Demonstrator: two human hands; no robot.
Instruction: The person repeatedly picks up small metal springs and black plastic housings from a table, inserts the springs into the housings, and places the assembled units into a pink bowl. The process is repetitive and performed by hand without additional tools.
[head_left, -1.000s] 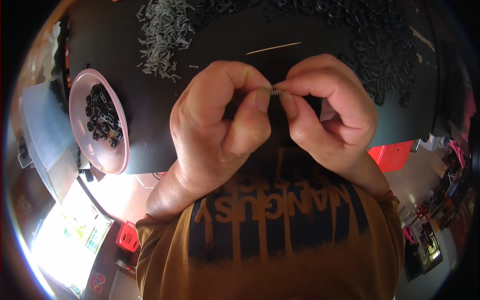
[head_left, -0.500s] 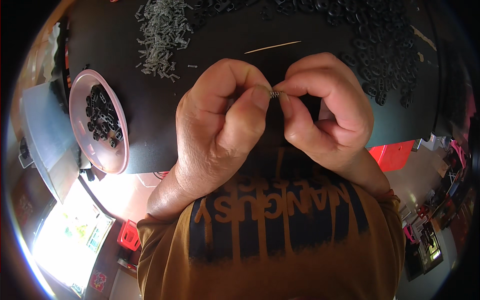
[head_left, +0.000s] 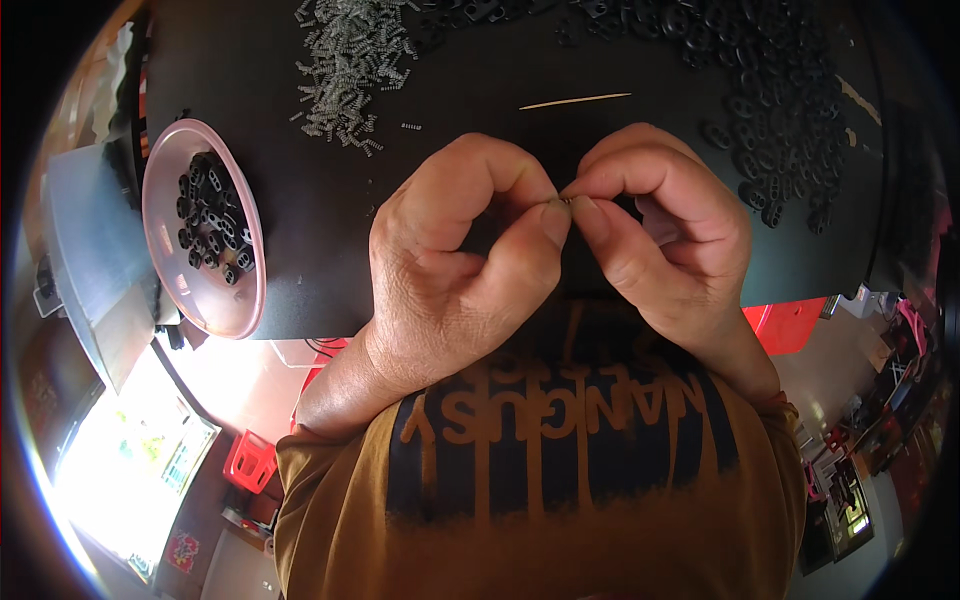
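Bright daylight comes through a window (head_left: 125, 475) at the lower left, and it falls on the floor near a dark counter (head_left: 315, 265). Two red plastic things stand lower than the counter: one stool (head_left: 250, 462) on the left side, and one red box (head_left: 785, 325) on the right, partly hidden by the forearm.

On the counter, toward the far edge, lies a heap of metal springs (head_left: 350, 70), and one loose spring (head_left: 411, 126) rests just beside it. At the far right is spread a big pile of black plastic parts (head_left: 775, 140). Between these two heaps lies a thin wooden stick (head_left: 575, 102), slightly slanted. On the left, a pink see-through bowl (head_left: 190, 305) contains some black pieces (head_left: 215, 215) with small holes.

The person wears a brown shirt (head_left: 600, 540), and both hands are raised in front of it. The left hand (head_left: 430, 275) and the right hand (head_left: 700, 260) meet at their fingertips. In each hand the grip is together, thumb against forefinger, clamped on one small spring (head_left: 567, 200). This spring is between the two hands, and the fingertips cover almost all of it.
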